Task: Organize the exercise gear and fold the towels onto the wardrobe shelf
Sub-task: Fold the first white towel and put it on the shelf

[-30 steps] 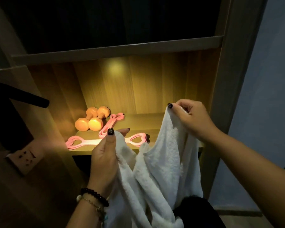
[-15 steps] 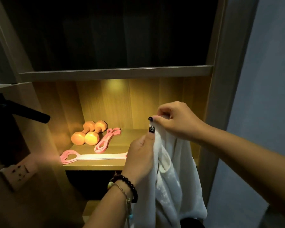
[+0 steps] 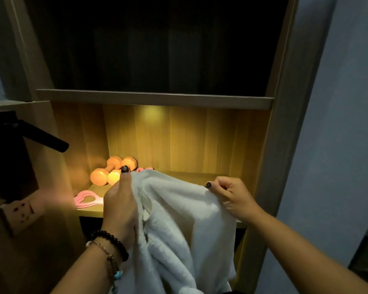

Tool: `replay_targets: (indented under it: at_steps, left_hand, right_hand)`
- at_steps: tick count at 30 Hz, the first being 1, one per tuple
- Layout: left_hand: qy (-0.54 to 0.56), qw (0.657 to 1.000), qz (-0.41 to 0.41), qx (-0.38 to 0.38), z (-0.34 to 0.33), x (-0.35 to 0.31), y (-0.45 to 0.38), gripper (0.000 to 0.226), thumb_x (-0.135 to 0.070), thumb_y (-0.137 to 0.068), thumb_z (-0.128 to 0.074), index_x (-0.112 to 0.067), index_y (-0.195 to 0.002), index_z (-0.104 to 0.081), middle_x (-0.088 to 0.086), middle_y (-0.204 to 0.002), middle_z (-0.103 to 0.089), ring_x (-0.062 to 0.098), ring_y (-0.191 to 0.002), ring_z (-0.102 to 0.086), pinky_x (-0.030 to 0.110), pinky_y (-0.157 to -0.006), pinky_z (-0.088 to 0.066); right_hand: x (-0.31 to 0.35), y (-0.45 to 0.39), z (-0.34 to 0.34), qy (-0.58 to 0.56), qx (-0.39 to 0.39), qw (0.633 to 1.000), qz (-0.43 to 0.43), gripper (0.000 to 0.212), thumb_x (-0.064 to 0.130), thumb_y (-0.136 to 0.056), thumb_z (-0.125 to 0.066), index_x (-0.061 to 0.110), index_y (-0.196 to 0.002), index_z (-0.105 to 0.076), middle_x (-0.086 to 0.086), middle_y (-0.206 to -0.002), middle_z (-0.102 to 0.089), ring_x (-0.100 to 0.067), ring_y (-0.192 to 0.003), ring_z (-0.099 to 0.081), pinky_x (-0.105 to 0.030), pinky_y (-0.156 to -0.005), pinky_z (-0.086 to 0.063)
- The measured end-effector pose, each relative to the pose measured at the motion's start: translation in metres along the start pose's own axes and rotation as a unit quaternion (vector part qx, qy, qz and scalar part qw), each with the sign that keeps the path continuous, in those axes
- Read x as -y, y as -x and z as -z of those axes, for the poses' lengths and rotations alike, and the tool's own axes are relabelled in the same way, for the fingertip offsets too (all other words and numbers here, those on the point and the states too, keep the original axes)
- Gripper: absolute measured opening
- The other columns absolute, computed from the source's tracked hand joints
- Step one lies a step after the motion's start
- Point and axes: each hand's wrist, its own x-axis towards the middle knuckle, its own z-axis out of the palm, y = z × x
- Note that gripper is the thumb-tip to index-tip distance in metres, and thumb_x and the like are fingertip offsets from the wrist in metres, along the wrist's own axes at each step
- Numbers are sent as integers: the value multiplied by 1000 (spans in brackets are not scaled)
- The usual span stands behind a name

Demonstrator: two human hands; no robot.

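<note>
- While stretched before shelf (image 3: 191, 177), white towel (image 3: 179, 209) top edge pinched at both ends.
- Left hand (image 3: 119, 204) thumb over one corner; right hand (image 3: 229, 196) curled fingers (image 3: 223, 188) clamp other.

My left hand (image 3: 120, 203) is raised at the left end of the white towel (image 3: 179, 219), thumb pointing upward, its dark-painted nail at the towel's top edge, fingers wrapped around the bunched cloth. Beaded bracelets circle my left wrist below it. My right hand (image 3: 229, 197) is at the towel's right end, level with the left, fingers curled in, pinching the top edge. Both forearms reach up from the lower corners, spread apart.
</note>
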Motion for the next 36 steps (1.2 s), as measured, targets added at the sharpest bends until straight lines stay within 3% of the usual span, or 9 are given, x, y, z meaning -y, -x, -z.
replay_targets:
  at_steps: [5,9,13,16,19,23,27,32,36]
  left_hand:
    - [-158,974,-160,-42,12,-1,2,47,-33,-101,-45,-11,-60,-50,-9,-51,-49,10,-53,-42,23,-54,-39]
    - [-222,881,-410,-74,5,1,15,28,-13,-98,-41,1,-94,-65,3,-98,-58,7,-86,-54,10,-80,-43]
    - [-209,852,-476,66,-10,-1,26,36,-16,-98,-37,3,-119,-60,8,-122,-61,10,-119,-55,18,-100,-43]
    - [-198,841,-483,140,-19,7,30,31,-16,-97,-38,-1,-105,-64,8,-103,-65,15,-100,-61,33,-88,-52]
    - [-191,848,-469,158,-26,26,37,44,-30,-102,-35,0,-78,-57,8,-72,-54,18,-69,-51,31,-65,-45]
    - [-157,896,-407,86,-31,45,43,32,-36,-99,-35,-14,-83,-52,2,-73,-50,13,-67,-49,27,-62,-38]
    - [-148,932,-328,41,-29,54,38,41,-36,-99,-38,-21,-62,-45,-8,-53,-45,2,-50,-39,19,-47,-33]
    - [-123,953,-275,-28,-10,57,21,46,-31,-102,-38,-2,-71,-56,7,-58,-52,20,-56,-49,29,-50,-37]
    - [-145,954,-256,-49,3,51,8,44,-31,-103,-38,-25,-59,-37,-10,-52,-31,3,-45,-32,16,-46,-26]
  right_hand:
    - [39,-12,9,106,32,992,55,31,49,-76,-63,19,-81,-69,-7,-77,-63,-23,-70,-56,-33,-63,-49]
    - [86,-14,4,125,11,979,161,16,36,-87,-59,24,-89,-69,-8,-80,-65,-25,-73,-59,-46,-63,-52]
    - [124,-3,-10,142,65,950,271,27,33,-87,-58,11,-95,-70,-7,-82,-67,-24,-72,-62,-44,-61,-51]
    - [129,5,-15,143,82,943,290,18,17,-88,-60,8,-101,-68,-5,-89,-68,-23,-76,-64,-42,-65,-54]
    - [117,8,-9,111,44,965,235,15,10,-87,-63,10,-101,-69,-1,-78,-63,-18,-64,-55,-37,-60,-50]
    - [83,16,1,111,44,980,157,30,41,-78,-63,21,-100,-68,-5,-68,-54,-21,-61,-47,-35,-57,-42]
    - [42,31,5,151,151,974,76,48,61,-61,-69,20,-85,-65,3,-71,-54,-13,-62,-47,-31,-55,-38]
    - [-1,40,26,183,145,972,3,9,31,-80,-74,23,-76,-70,12,-67,-62,-5,-62,-55,-17,-55,-40]
    - [-11,41,38,230,155,960,-38,6,18,-84,-71,21,-89,-75,8,-76,-67,-4,-70,-60,-20,-61,-48]
